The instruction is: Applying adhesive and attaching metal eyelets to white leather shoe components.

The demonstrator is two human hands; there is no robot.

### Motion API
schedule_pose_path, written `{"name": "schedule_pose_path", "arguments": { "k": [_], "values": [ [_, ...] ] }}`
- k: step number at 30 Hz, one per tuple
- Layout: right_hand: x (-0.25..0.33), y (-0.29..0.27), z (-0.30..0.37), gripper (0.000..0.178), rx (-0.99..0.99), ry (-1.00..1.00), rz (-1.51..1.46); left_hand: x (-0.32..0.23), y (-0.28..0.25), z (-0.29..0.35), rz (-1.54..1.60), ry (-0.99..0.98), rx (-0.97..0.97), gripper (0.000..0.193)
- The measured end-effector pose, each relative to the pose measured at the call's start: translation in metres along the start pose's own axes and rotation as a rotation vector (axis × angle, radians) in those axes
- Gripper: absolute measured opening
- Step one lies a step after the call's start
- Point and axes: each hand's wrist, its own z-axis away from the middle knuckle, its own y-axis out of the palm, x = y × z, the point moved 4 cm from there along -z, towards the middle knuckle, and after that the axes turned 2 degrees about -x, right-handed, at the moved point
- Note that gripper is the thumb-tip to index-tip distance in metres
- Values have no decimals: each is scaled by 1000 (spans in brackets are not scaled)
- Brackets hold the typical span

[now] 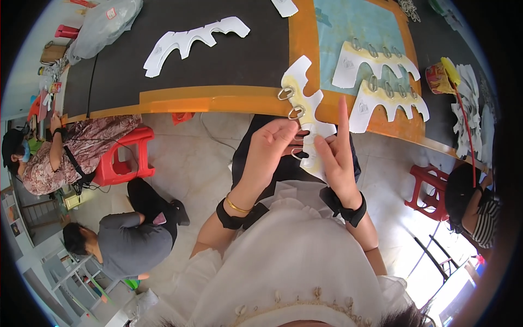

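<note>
Between my hands, over my lap at the table's edge, is a white scalloped paper-like piece point(311, 117) with yellowish smears. Several metal rings point(296, 112) sit along its left edge. My left hand point(271, 143) has thumb and forefinger pinched together at that edge by the rings; their tips partly hide what is between them. My right hand point(340, 163) grips the lower part with the thumb on its face, while the index finger points straight up. Two similar scalloped pieces with rings, an upper one point(353, 68) and a lower one point(366, 107), lie on the table to the right.
A turquoise sheet point(348, 27) framed by brown tape covers part of the dark table point(218, 65). White scalloped pieces point(180, 44) lie at left, near a plastic bag point(106, 27). At right are a tub point(437, 79) and a yellow-headed brush point(450, 71). Other people sit on both sides.
</note>
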Motion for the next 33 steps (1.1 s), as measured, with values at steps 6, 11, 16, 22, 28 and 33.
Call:
{"name": "schedule_pose_path", "arguments": {
  "k": [6,11,16,22,28,33],
  "values": [
    [-9,-9,8,82,108,61,20,1,-3,1,136,16,-108,33],
    [5,-19,9,79,-81,-58,-125,-1,-2,6,17,35,-111,27],
    [18,-14,2,74,-132,-101,-37,-6,4,14,-34,29,-97,24],
    [29,-4,-5,83,-163,-154,-213,-15,6,20,-82,71,-57,24],
    [25,-14,-7,83,-168,-260,-7,-17,10,19,-97,209,-8,28],
    [32,-13,-11,80,-169,-347,104,-18,15,15,141,115,144,27]
  ]
}}
